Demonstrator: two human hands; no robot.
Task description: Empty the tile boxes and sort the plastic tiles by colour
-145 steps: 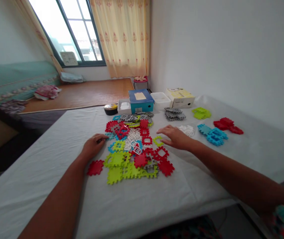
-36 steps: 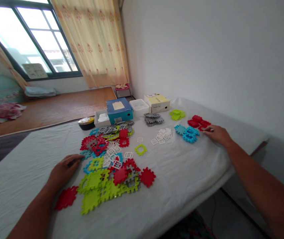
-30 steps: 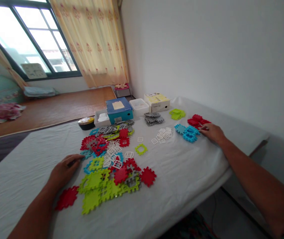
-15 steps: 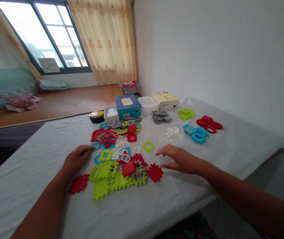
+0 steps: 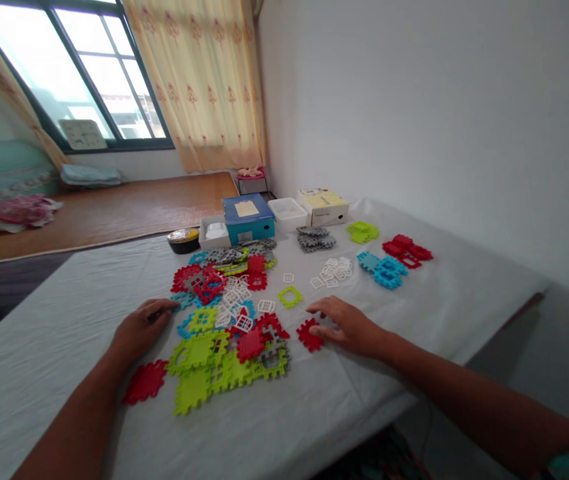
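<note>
My left hand (image 5: 139, 328) rests on the cloth left of a mixed pile, fingers loosely bent and fingertips at the edge of a light blue piece (image 5: 182, 301). Over the cloth on the right, my right hand (image 5: 347, 327) has its thumb at a red interlocking plastic tile (image 5: 309, 335), with the index finger stretched out apart from the thumb. Between the hands lie green toothed tiles (image 5: 199, 350), another red tile (image 5: 250, 343) and white window-grid pieces (image 5: 237, 291). A green frame (image 5: 290, 297) lies just beyond my right fingertips. Near my left forearm is a red tile (image 5: 145, 382).
Sorted heaps lie farther off: grey tiles (image 5: 314, 239), white grids (image 5: 334, 270), green tiles (image 5: 362, 232), blue tiles (image 5: 389, 271) and red tiles (image 5: 407, 250). Behind stand a blue box (image 5: 249, 230), a white tub (image 5: 288, 213), a yellow-white box (image 5: 323, 208) and a round tin (image 5: 183, 241).
The red tile beside my right hand has shifted slightly away from the green and grey tiles, and my right thumb now overlaps it. My left hand stays at the blue piece. The view has turned slightly right.
</note>
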